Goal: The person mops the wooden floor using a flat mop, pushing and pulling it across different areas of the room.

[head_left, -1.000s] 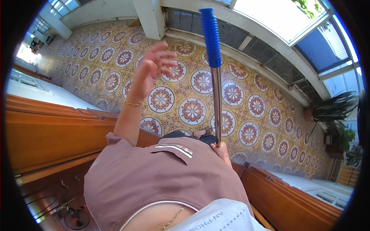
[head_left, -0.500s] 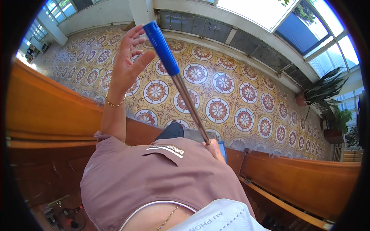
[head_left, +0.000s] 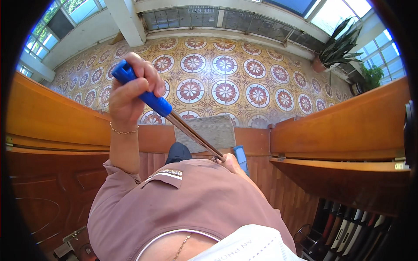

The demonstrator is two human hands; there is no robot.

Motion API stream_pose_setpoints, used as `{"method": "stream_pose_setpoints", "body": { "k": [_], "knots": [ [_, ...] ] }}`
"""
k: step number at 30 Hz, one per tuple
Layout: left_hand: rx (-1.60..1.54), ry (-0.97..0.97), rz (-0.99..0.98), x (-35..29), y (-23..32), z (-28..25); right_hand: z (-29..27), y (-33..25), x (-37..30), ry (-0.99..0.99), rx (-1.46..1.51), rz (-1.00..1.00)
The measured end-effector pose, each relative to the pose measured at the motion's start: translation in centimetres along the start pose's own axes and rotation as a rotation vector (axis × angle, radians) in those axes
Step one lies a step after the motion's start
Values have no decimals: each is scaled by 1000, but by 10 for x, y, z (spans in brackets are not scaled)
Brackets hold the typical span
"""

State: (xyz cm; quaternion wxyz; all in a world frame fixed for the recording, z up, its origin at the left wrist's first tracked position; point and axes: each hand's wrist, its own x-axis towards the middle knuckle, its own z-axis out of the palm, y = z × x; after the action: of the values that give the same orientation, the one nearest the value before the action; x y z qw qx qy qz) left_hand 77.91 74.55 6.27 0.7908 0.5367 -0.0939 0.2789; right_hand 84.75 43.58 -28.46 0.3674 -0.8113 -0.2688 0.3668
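A mop with a shiny metal pole (head_left: 196,136) slants across in front of my body. Its ribbed blue grip (head_left: 157,103) is at the upper left, and my left hand (head_left: 124,104) is closed round it, with the end of the grip poking out above the thumb. Lower on the pole, close to my waist, my right hand (head_left: 232,164) is wrapped round the metal. A flat blue piece (head_left: 241,158), apparently the mop head, shows on the floor just beyond my right hand. Where pole and head join is hidden behind that hand.
A grey mat (head_left: 204,130) lies across the wooden doorway threshold. Wooden door leaves stand at left (head_left: 56,117) and right (head_left: 339,126). Patterned tiles (head_left: 225,92) stretch ahead to a low wall with a potted plant (head_left: 335,48). A rack of slats (head_left: 348,230) is at lower right.
My left hand, open beside the blue grip before, has closed round it. The grip has tipped left and downward. My view has shifted, bringing the mat and more of the doorway into sight.
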Motion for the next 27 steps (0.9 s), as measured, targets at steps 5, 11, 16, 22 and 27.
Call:
{"method": "stream_pose_setpoints", "body": {
  "k": [5,11,16,22,27],
  "knots": [
    [-248,-417,-104,-70,-36,39,-14,64,-96,97,-231,206],
    [149,-570,-446,-187,-37,73,10,121,-170,139,-186,387],
    [137,-406,-467,-282,16,31,91,93,-179,77,-512,221],
    [223,-109,-283,-364,121,6,188,28,-183,-145,-628,-22],
    [402,-55,40,-435,213,-1,245,-81,-226,-494,-470,-152]
  ]
}}
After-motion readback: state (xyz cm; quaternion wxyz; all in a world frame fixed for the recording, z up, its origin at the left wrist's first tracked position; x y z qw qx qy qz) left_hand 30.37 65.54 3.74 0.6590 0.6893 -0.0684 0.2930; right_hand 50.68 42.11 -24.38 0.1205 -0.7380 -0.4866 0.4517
